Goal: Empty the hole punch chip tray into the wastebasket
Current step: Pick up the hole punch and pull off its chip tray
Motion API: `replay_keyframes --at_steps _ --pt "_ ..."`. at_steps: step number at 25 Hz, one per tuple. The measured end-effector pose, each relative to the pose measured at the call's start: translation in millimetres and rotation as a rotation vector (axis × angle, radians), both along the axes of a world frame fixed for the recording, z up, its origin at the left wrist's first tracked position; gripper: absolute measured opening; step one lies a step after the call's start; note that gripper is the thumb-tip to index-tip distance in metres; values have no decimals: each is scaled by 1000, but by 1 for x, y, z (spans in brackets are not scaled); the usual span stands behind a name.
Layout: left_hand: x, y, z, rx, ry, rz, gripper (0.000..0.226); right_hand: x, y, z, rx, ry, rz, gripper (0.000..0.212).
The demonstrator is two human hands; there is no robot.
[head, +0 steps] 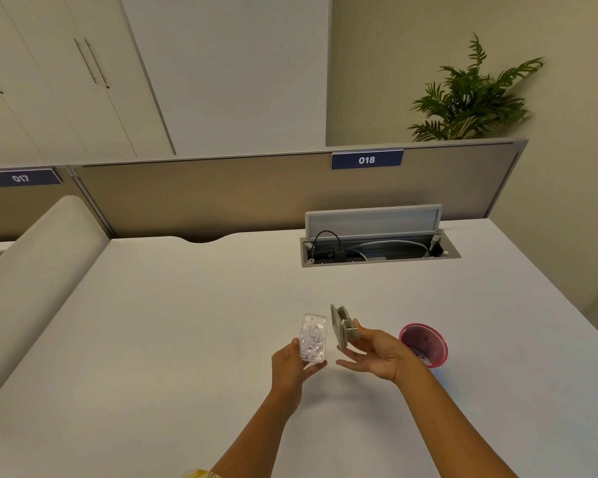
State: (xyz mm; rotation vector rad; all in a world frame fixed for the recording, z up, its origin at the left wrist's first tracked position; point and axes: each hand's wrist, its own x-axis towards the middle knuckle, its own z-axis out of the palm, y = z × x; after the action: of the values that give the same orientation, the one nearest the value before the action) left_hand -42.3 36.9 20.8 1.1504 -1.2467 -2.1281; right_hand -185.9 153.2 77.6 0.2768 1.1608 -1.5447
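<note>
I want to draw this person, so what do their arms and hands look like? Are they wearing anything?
Both arms are bare from the bottom of the picture up to the wrists. The left hand and right hand wear no gloves, and I see no rings, watch or bracelet. A small bit of yellow patterned cloth peeks in by the left arm at the bottom edge.

The right hand (pixel 373 350) covers the near end of the hole punch (pixel 342 329), so its grip there cannot be judged. The right wrist hides the near rim of the pink wastebasket (pixel 425 343). The left hand (pixel 290 367) covers the near end of the clear chip tray (pixel 313 338); the paper chips inside blur together. Both forearms are cut off by the bottom edge.
</note>
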Motion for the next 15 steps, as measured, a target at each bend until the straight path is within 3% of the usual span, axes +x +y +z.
replay_keyframes --at_steps 5,8,10,13,15 --pt "6 -4 -1 33 -52 67 30 12 24 -23 -105 -155 -98 23" --pt "9 -8 -1 41 -24 101 30 17 33 -43 -20 -47 -91 28" --pt "9 -8 0 46 -6 116 30 20 37 -59 129 190 -21 29" --pt "8 -5 0 46 -12 120 28 30 36 -69 407 780 217 35" --pt "6 -2 0 50 -13 118 29 37 32 -67 589 1044 286 36"
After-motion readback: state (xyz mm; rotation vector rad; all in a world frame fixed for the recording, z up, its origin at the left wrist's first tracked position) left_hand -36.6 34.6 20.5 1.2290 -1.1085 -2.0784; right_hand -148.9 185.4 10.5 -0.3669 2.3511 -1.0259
